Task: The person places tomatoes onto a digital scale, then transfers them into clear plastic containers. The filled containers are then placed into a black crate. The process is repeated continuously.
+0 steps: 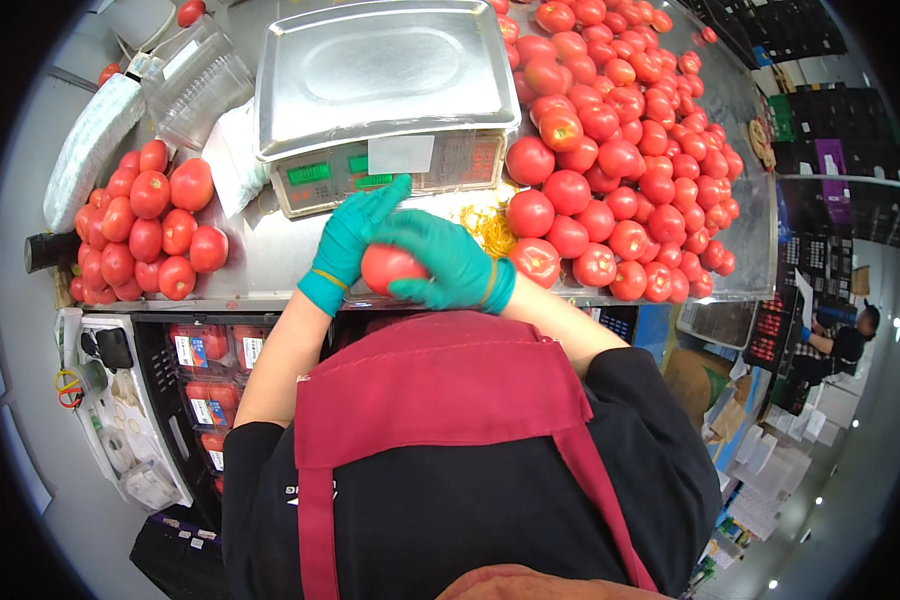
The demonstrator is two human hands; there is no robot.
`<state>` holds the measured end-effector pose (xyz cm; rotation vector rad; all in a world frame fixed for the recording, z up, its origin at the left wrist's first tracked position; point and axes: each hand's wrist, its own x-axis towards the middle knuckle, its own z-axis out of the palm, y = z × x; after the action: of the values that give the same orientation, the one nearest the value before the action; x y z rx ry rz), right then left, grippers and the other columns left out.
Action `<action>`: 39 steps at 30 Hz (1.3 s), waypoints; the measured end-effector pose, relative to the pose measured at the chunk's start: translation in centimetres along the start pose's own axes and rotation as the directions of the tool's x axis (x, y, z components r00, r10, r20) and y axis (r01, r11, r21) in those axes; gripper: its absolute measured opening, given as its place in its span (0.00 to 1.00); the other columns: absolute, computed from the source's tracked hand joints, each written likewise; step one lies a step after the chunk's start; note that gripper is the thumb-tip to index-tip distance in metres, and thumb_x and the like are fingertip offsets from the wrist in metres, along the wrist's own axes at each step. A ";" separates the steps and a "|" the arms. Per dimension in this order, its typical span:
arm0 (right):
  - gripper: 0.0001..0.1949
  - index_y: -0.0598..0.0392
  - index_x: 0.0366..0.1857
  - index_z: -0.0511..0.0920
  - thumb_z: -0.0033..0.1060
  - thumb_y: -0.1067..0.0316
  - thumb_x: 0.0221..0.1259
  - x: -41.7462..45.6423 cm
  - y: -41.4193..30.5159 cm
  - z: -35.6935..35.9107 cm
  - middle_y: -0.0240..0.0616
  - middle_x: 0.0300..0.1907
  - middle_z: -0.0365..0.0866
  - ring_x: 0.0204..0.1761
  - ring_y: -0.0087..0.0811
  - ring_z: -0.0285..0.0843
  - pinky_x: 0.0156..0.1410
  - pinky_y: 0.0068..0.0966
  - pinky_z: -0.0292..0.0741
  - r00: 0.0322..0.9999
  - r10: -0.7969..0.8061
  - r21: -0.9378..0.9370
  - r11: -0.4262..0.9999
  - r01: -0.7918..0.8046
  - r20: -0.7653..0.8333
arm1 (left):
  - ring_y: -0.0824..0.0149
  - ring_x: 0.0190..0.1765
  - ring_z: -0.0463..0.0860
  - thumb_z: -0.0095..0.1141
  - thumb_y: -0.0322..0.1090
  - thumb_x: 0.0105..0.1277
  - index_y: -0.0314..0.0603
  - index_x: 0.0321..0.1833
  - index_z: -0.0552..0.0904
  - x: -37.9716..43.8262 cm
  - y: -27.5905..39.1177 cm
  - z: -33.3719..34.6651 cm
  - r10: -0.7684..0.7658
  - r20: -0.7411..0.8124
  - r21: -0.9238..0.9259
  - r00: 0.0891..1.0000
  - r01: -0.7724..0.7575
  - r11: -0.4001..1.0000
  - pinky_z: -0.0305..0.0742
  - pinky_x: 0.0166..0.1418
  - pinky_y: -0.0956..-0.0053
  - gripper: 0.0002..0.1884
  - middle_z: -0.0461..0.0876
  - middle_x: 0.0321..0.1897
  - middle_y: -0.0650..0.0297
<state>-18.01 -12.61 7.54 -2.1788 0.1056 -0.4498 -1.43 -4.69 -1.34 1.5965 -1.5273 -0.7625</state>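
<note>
Both my hands wear green gloves with a yellow rubber band at each wrist. A red tomato (392, 268) is between them, in front of the scale, and my right hand (446, 259), slightly blurred, curls around it from the right. My left hand (356, 238) lies along its left side, fingers stretched towards the digital scale (307, 182); whether it grips the tomato cannot be told. The scale's metal tray (382, 64) holds nothing. Yellow rubber bands (487, 229) lie right of my hands. A large heap of tomatoes (619, 157) covers the right, a smaller pile (146, 225) the left.
Clear plastic punnets (195, 79), a white bag (232, 157) and a long wrapped roll (94, 150) stand at the left. Below the metal table's edge are a black crate of packed tomatoes (210, 401) and a white foam tray (127, 420). A co-worker (836, 345) is far right.
</note>
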 end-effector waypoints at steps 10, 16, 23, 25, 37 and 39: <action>0.26 0.53 0.56 0.73 0.67 0.59 0.52 -5.6 2.4 1.2 0.47 0.48 0.74 0.43 0.47 0.77 0.45 0.38 0.75 0.898 0.264 -0.238 0.903 -0.359 -0.352 | 0.63 0.62 0.73 0.52 0.32 0.69 0.45 0.73 0.61 -1.9 2.3 -2.4 -0.009 -0.587 -0.017 0.810 -0.001 1.000 0.67 0.66 0.69 0.29 0.72 0.64 0.57; 0.27 0.62 0.65 0.64 0.47 0.52 0.71 -8.7 2.6 0.1 0.39 0.46 0.74 0.38 0.28 0.77 0.40 0.27 0.79 0.532 0.815 0.557 0.339 -0.758 0.228 | 0.61 0.68 0.66 0.34 0.48 0.76 0.38 0.69 0.67 -2.0 1.2 -3.2 -0.332 -0.270 -0.884 0.904 -0.097 0.457 0.50 0.75 0.66 0.26 0.65 0.68 0.57; 0.33 0.58 0.71 0.53 0.55 0.60 0.66 -11.4 2.2 0.6 0.42 0.49 0.72 0.45 0.32 0.78 0.52 0.30 0.79 0.643 0.693 0.867 0.050 -0.495 0.327 | 0.68 0.56 0.74 0.58 0.37 0.67 0.40 0.69 0.67 -9.4 4.9 -1.8 -0.374 -0.350 -0.224 0.859 0.311 0.924 0.70 0.61 0.71 0.28 0.77 0.50 0.59; 0.29 0.58 0.63 0.60 0.61 0.73 0.57 -12.2 3.4 2.6 0.39 0.43 0.72 0.41 0.31 0.79 0.47 0.29 0.81 0.650 0.711 0.884 0.086 -0.460 0.269 | 0.73 0.46 0.76 0.58 0.37 0.67 0.38 0.71 0.61 -11.2 2.6 0.3 -0.579 -0.128 -0.502 0.805 0.451 0.738 0.75 0.49 0.77 0.32 0.76 0.45 0.62; 0.14 0.54 0.35 0.68 0.63 0.79 0.48 -5.1 -0.5 4.8 0.29 0.33 0.72 0.37 0.19 0.70 0.42 0.20 0.70 0.845 0.482 0.831 0.353 -0.430 0.232 | 0.60 0.69 0.64 0.58 0.56 0.62 0.47 0.72 0.60 -9.9 3.4 2.5 -0.469 -0.091 -0.939 0.879 -0.232 -0.252 0.60 0.72 0.55 0.39 0.63 0.69 0.63; 0.10 0.54 0.36 0.74 0.62 0.73 0.50 -4.7 0.5 4.0 0.36 0.33 0.75 0.35 0.29 0.75 0.41 0.26 0.73 0.937 0.341 0.521 0.787 -0.329 0.077 | 0.53 0.71 0.62 0.59 0.63 0.57 0.49 0.73 0.57 -9.5 3.0 2.1 -0.624 -0.094 -0.960 0.775 -0.236 -0.149 0.58 0.72 0.47 0.46 0.62 0.71 0.60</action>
<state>-20.88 -8.76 3.69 -1.5648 0.3375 -0.2553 -5.71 4.56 -0.79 0.5641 0.1903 -1.0698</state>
